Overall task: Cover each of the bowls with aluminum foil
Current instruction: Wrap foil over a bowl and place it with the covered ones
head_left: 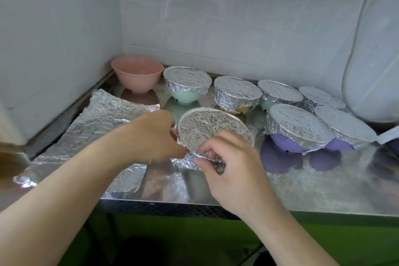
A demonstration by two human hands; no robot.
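On the tabletop (323,183), six bowls along the back and right already wear foil, and one pink bowl (137,74) in the back left corner is still bare. A spare foil sheet (92,131) lies at the left edge. At the front, the left hand (155,136) grips a seventh bowl (207,129) while the right hand (228,157) fingers pinch its foil under the near rim.

Near bowl (212,129) colour hidden under foil (200,125)

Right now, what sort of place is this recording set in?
Probably a home kitchen corner: white tiled walls, a steel counter, and foil-covered bowls beside one bare pink bowl.
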